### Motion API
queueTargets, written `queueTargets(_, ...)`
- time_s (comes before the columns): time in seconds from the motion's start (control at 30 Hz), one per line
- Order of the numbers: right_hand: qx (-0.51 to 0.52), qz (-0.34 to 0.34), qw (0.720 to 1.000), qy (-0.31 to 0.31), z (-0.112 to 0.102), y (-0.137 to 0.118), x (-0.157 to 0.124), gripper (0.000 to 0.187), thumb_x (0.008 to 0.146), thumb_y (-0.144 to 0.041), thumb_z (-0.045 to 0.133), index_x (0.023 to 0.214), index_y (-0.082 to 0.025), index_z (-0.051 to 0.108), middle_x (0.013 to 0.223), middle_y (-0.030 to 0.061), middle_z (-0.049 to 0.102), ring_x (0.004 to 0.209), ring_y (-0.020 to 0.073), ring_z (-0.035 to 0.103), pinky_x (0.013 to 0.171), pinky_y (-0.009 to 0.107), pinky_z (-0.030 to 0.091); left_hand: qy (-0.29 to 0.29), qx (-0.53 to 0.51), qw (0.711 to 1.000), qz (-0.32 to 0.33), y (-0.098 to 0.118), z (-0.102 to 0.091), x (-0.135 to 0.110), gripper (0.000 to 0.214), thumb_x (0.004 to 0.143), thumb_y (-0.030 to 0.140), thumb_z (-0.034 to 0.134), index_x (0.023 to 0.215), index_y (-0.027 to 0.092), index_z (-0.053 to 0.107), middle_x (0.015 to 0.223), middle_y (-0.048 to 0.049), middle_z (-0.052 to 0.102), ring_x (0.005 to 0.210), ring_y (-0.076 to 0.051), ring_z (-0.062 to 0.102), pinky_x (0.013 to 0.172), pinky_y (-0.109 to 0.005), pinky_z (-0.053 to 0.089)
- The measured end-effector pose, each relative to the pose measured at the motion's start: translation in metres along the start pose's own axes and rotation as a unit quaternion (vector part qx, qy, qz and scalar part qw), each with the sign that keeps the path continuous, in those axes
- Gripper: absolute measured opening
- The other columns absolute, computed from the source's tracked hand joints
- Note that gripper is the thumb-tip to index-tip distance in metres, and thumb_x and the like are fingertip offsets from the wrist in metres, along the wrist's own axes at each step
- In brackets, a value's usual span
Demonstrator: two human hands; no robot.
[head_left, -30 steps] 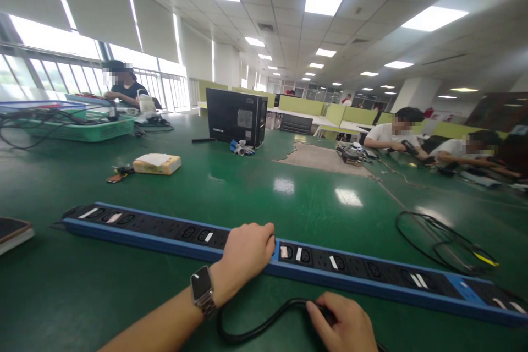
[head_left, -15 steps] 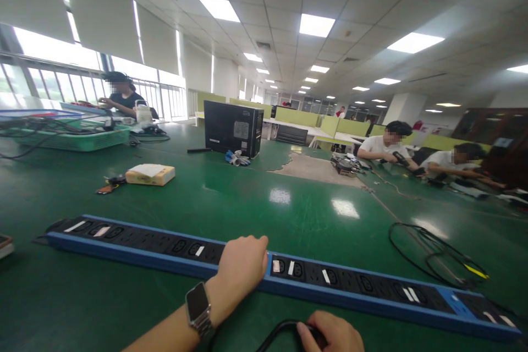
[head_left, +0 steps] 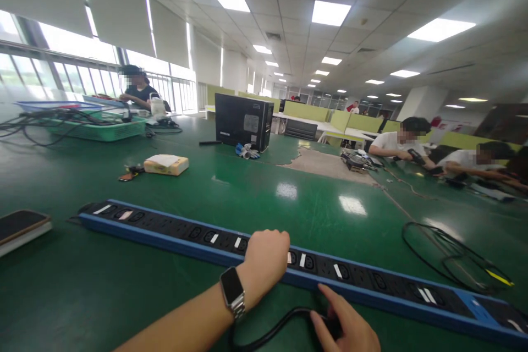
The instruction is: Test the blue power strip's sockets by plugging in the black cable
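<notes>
A long blue power strip (head_left: 198, 250) with a black socket face lies across the green table, several white and pinkish stickers on it. My left hand (head_left: 266, 258), a watch (head_left: 232, 287) on its wrist, is closed over the strip's middle; its fingertips are hidden behind it. Below the strip, at the bottom edge, is my right hand (head_left: 350, 322), holding the end of a black cable (head_left: 284, 319). Its index finger points up at the strip's front side, and the thumb stands apart. The cable's end is mostly hidden in the palm.
A phone (head_left: 25, 224) lies left. Farther off are a tissue pack (head_left: 167, 165), keys (head_left: 131, 172), a green basket (head_left: 111, 131), a black computer case (head_left: 243, 121) and gloves (head_left: 247, 151). A coiled black cable (head_left: 447, 256) lies right. Other people sit around the table.
The view has shifted, so the strip and table things appear farther right. My left hand has stayed on the strip. My right index finger has stretched out toward the strip, away from the thumb.
</notes>
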State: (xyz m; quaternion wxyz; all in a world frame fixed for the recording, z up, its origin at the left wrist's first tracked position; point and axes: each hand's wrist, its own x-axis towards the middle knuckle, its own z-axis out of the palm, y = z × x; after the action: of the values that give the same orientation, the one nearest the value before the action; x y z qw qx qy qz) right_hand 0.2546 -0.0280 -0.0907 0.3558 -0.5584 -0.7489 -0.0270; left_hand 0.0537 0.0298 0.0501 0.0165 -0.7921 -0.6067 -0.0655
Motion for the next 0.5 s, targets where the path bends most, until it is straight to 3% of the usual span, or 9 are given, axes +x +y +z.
queueTargets(0.17, 0.001, 0.014, 1.000, 0.012, -0.004, -0.002, 0.002, 0.047, 0.087, -0.052, 0.047, 0.123, -0.023, 0.057, 0.078, 0.0020, 0.065, 0.062, 0.0167, 0.066, 0.054, 0.024, 0.052, -0.006, -0.033, 0.999, -0.011, -0.014, 0.002, -0.009, 0.021, 0.085, 0.030, 0.046, 0.085, 0.020, 0.064, 0.086, -0.0119, 0.070, 0.082, -0.029, 0.068, 0.070, -0.039, 0.052)
queueTargets(0.37, -0.002, 0.001, 1.000, -0.028, -0.014, -0.002, 0.006, 0.052, 0.084, -0.043, 0.056, 0.129, -0.019, 0.050, 0.078, 0.0000, 0.065, 0.057, 0.0138, 0.065, 0.050, 0.020, 0.053, -0.015, -0.028, 0.999, -0.005, -0.011, 0.006, -0.008, 0.022, 0.085, 0.027, 0.041, 0.098, 0.022, 0.058, 0.083, -0.0104, 0.070, 0.078, -0.029, 0.068, 0.067, -0.038, 0.051)
queueTargets(0.5, -0.030, 0.024, 0.998, -0.048, -0.017, -0.006, 0.005, 0.063, 0.088, -0.044, 0.051, 0.142, -0.018, 0.033, 0.084, 0.0022, 0.065, 0.063, 0.0167, 0.068, 0.050, 0.023, 0.054, -0.016, -0.029, 0.999, -0.001, -0.009, 0.009, -0.009, 0.021, 0.086, 0.028, 0.041, 0.098, 0.022, 0.057, 0.084, -0.0098, 0.070, 0.079, -0.028, 0.068, 0.066, -0.036, 0.050)
